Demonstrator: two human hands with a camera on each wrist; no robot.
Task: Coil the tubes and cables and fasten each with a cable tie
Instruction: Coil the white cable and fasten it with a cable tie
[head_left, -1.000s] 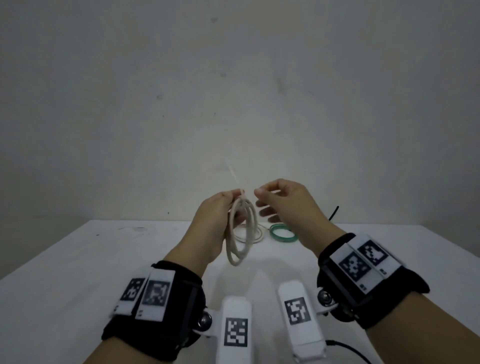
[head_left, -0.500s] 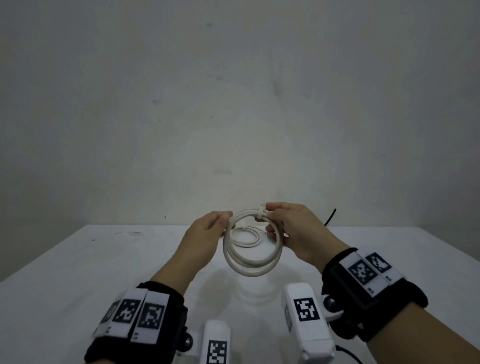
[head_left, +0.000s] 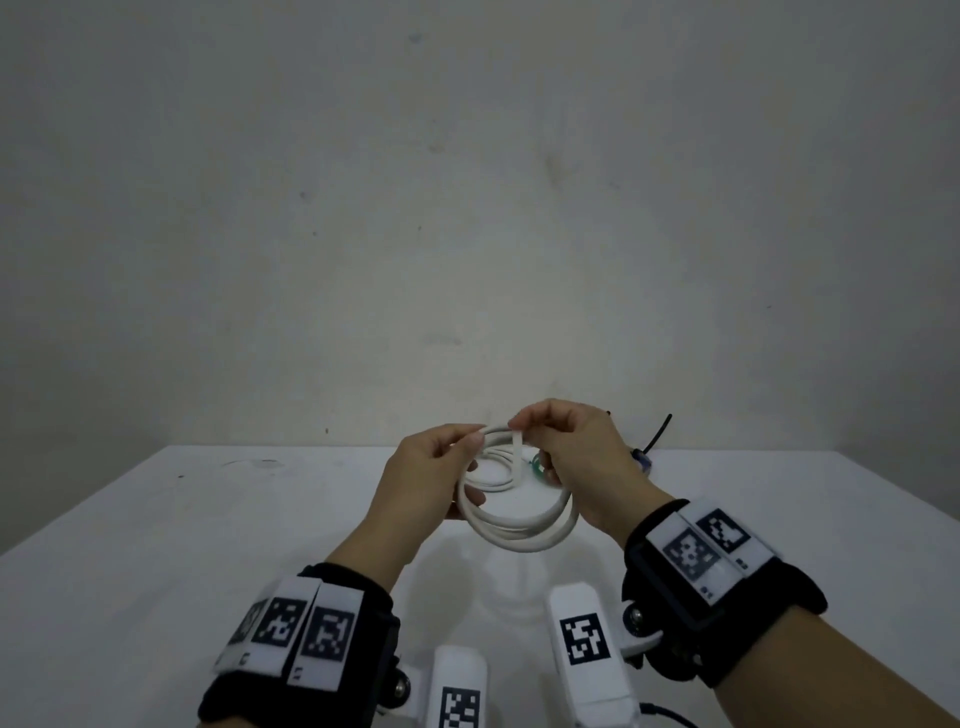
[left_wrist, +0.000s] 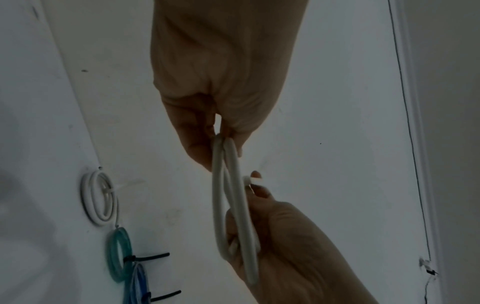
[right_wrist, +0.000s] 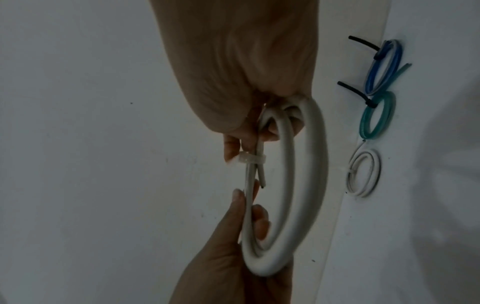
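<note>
A white tube coil (head_left: 519, 532) is held in the air above the table between both hands. My left hand (head_left: 470, 467) grips its left side, thumb on top and fingers underneath (right_wrist: 259, 222). At the coil's far edge my right hand (head_left: 524, 423) pinches a white cable tie (head_left: 517, 457), and its lower fingers curl round the coil's right side. The tie (right_wrist: 250, 160) is looped round the strands of the coil (right_wrist: 306, 185), with its head by my right fingertips. The left wrist view shows the coil (left_wrist: 221, 195) edge-on between the two hands.
Three tied coils lie on the white table (head_left: 208, 519) beyond my hands: a white one (right_wrist: 363, 174), a green one (right_wrist: 376, 117) and a blue one (right_wrist: 384, 67). Black tie tails stick out of the green and blue coils. A wall rises behind the table.
The coil hung edge-on from my left hand with the tie tail pointing up. Both hands have come lower, the coil now faces me, and the tail hangs down across it.
</note>
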